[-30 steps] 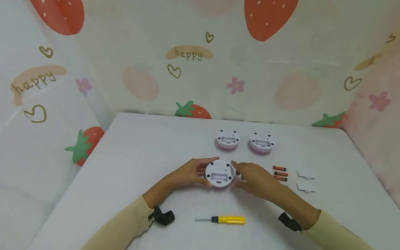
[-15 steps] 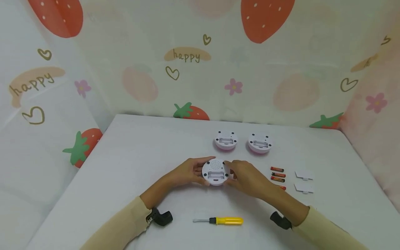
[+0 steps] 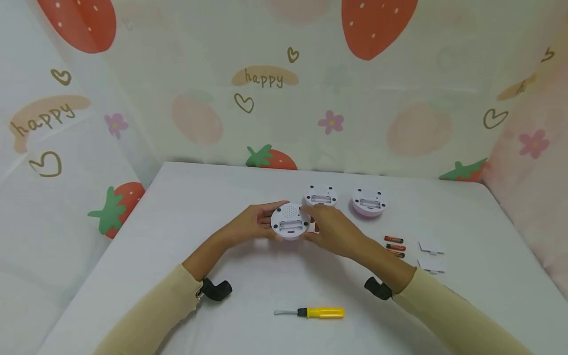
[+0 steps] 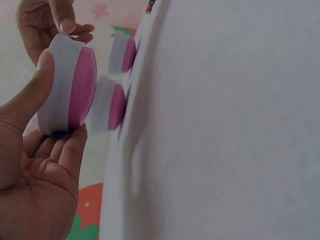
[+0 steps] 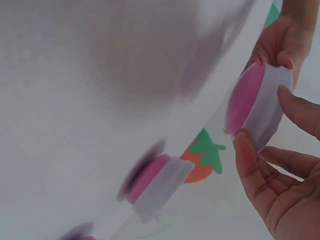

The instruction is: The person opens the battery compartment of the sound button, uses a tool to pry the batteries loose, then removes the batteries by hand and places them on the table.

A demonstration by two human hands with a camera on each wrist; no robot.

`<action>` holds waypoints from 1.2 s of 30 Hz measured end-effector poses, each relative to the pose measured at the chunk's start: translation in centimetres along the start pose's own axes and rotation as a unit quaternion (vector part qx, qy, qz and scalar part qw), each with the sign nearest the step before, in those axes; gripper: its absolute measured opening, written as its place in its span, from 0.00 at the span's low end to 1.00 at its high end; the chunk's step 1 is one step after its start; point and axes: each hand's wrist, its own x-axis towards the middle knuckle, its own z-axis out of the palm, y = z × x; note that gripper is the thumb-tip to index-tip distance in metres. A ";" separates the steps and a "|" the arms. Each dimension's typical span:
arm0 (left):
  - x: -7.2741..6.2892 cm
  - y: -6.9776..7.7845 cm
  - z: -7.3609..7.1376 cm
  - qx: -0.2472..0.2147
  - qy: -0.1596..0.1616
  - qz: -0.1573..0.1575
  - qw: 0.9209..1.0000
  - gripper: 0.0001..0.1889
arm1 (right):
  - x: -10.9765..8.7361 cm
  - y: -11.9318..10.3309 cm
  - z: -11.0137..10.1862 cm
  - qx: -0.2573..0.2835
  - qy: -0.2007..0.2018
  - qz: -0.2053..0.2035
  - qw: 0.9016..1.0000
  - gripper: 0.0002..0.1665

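Observation:
A round white device [image 3: 290, 221] with a pink domed underside [image 4: 84, 87] is held off the table, its flat face up. That face shows speaker holes, small dark feet and an uncovered battery slot with no battery visible in it. My left hand [image 3: 250, 224] grips its left side, thumb at the near edge and fingers at the far edge. On the right side, my right hand [image 3: 335, 230] pinches the rim between thumb and fingers. Just behind stand two matching devices, one [image 3: 320, 194] partly hidden by the held one, the other [image 3: 369, 201] farther right; both have uncovered slots.
Several orange-and-black batteries [image 3: 394, 239] lie to the right, partly behind my right forearm. Two white battery covers [image 3: 431, 247] rest beyond them. A yellow-handled screwdriver [image 3: 324, 312] lies near the front of the white table [image 3: 213, 187]. Printed cloth walls stand behind and at both sides.
My right hand has come in and taken hold of the device's right side. Both hands have then raised it and moved it left and away from me.

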 end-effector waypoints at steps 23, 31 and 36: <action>2.2 -0.7 -7.8 0.074 0.023 -0.039 0.996 0.45 | 8.4 -0.6 1.9 0.003 -0.015 0.028 0.999 0.38; 2.1 -1.4 -9.0 0.065 0.039 -0.040 0.996 0.43 | 9.6 -1.1 3.1 0.000 -0.025 0.044 0.999 0.38; 2.1 -2.2 -9.1 0.056 0.039 -0.051 0.996 0.44 | 9.9 -1.1 3.6 0.006 -0.041 0.060 0.997 0.38</action>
